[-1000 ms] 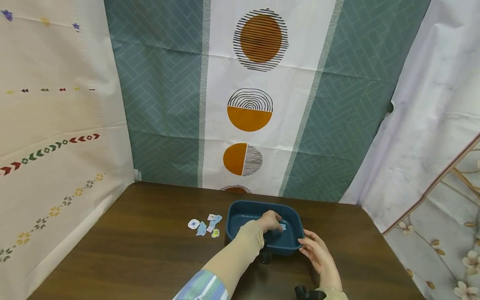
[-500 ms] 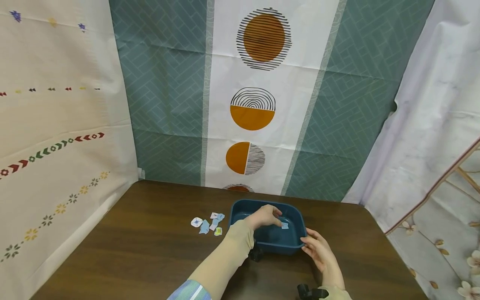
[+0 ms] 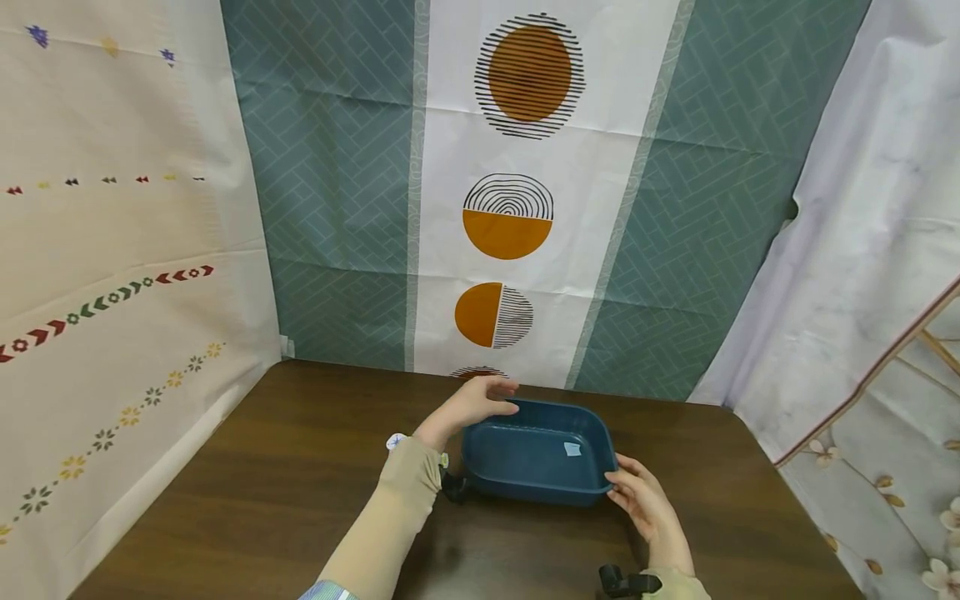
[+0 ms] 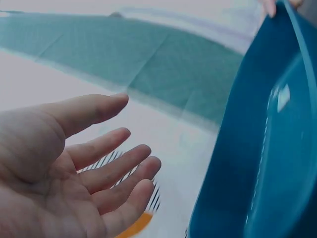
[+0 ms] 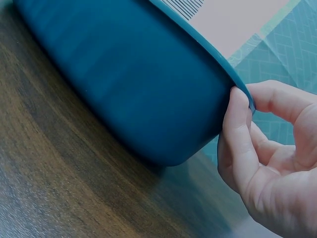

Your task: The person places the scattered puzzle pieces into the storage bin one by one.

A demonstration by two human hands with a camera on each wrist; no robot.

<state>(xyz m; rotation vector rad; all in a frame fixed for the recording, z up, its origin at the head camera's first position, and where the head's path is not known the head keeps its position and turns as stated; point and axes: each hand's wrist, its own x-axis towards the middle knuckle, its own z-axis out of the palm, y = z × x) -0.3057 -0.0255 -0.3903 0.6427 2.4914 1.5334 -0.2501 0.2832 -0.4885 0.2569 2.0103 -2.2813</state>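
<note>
A dark blue plastic basin (image 3: 532, 493) stands on the brown table. Inside it, toward the right, lies a small pale blue paper piece (image 3: 572, 449). My right hand (image 3: 647, 504) pinches the basin's rim at the right end; in the right wrist view its thumb and forefinger meet over the edge. My left hand (image 3: 471, 405) hovers at the basin's far left corner, and in the left wrist view its fingers are spread with nothing in them. A round white sticker-like cutout (image 3: 394, 440) and a yellow-green cutout (image 3: 444, 459) peek out beside the left sleeve, which hides the others.
The wooden table (image 3: 300, 450) runs back to a hanging teal and white cloth (image 3: 337, 208) with orange circles. Pale patterned cloths hang at left and right. Dark wrist-worn cameras (image 3: 628, 582) sit on both arms.
My left hand has drawn up and left out of the basin, leaving the pale blue piece on its floor. The right hand keeps its grip on the rim. The head view has shifted slightly.
</note>
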